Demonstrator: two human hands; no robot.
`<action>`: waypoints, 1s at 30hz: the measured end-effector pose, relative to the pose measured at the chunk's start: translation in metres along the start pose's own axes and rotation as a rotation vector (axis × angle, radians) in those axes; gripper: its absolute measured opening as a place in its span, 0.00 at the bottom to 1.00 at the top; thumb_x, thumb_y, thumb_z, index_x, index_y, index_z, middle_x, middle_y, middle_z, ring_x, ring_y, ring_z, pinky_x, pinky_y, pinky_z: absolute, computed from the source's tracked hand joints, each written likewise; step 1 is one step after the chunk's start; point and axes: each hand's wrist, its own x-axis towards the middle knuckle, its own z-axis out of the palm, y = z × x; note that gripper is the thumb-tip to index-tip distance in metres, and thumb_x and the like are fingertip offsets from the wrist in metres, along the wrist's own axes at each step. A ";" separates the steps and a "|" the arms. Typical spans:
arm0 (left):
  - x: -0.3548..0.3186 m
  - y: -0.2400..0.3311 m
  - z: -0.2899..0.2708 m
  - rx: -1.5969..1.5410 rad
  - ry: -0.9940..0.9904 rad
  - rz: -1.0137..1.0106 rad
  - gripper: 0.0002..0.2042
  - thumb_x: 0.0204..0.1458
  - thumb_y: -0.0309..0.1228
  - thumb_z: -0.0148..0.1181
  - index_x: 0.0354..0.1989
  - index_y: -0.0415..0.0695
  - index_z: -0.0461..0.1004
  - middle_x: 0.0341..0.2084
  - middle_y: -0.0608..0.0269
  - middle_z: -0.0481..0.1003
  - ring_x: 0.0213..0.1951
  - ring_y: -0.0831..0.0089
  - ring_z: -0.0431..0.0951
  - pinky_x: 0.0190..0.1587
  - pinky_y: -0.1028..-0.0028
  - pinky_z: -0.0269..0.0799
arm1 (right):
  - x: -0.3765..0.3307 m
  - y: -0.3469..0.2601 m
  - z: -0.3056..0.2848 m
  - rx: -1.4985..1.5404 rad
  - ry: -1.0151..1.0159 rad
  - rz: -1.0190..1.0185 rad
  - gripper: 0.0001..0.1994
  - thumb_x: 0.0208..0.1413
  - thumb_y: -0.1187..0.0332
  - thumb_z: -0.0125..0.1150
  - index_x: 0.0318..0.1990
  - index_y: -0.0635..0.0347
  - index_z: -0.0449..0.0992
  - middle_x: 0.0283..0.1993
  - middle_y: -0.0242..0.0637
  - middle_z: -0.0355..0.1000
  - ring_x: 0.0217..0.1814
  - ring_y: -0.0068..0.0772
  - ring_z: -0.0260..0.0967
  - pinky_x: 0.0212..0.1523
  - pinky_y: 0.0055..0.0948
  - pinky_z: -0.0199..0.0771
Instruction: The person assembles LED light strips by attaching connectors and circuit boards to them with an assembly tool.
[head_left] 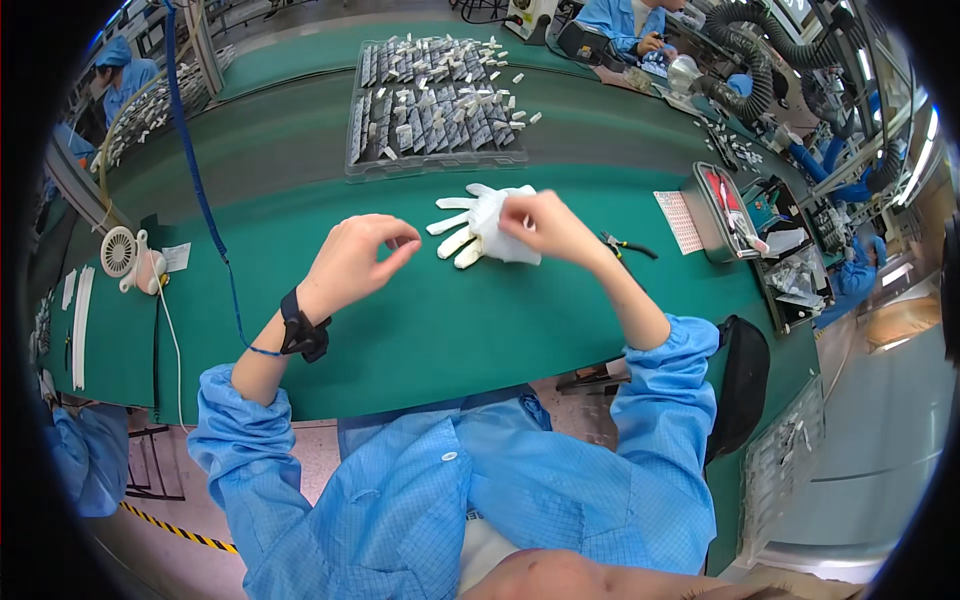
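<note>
A white glove [484, 224] lies on the green tabletop, its fingers spread toward the left. My right hand [545, 228] is over the glove's right part, fingers curled together in a pinch; whether it grips the glove or something small is hidden. To the left of the glove, my left hand [355, 256] is raised with fingers bent and the thumb drawn up to them. Anything between those fingertips is too small to make out. A black wrist strap [303, 328] with a blue coiled cord circles my left wrist. Pliers with dark handles [630, 246] lie right of my right hand.
A clear tray [437, 165] of grey and white parts stands beyond the glove. At left are a small fan [120, 252] and white strips [82, 325]. To the right are a printed sheet [679, 222] and a metal box [718, 215]. Other people work farther off.
</note>
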 end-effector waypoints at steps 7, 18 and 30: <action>0.029 0.014 -0.005 -0.895 -0.015 -0.501 0.16 0.58 0.44 0.50 0.41 0.44 0.63 0.33 0.69 0.71 0.32 0.79 0.74 0.22 0.77 0.73 | 0.070 -0.062 0.019 0.635 0.007 0.018 0.06 0.59 0.69 0.51 0.33 0.63 0.67 0.26 0.28 0.66 0.28 0.15 0.65 0.27 0.19 0.69; 0.016 -0.029 -0.040 -1.160 0.318 -0.525 0.04 0.53 0.28 0.56 0.32 0.40 0.72 0.21 0.69 0.72 0.15 0.84 0.66 0.16 0.86 0.56 | 0.086 -0.058 0.023 1.773 -0.040 0.219 0.08 0.61 0.66 0.49 0.42 0.59 0.69 0.44 0.37 0.71 0.50 0.32 0.68 0.51 0.36 0.68; 0.044 -0.023 -0.016 -1.104 0.430 -0.404 0.11 0.59 0.38 0.47 0.34 0.44 0.71 0.18 0.74 0.69 0.14 0.89 0.58 0.16 0.85 0.47 | 0.080 -0.078 0.031 -0.001 0.393 -0.162 0.07 0.52 0.72 0.53 0.37 0.56 0.77 0.26 0.38 0.72 0.26 0.23 0.69 0.26 0.24 0.67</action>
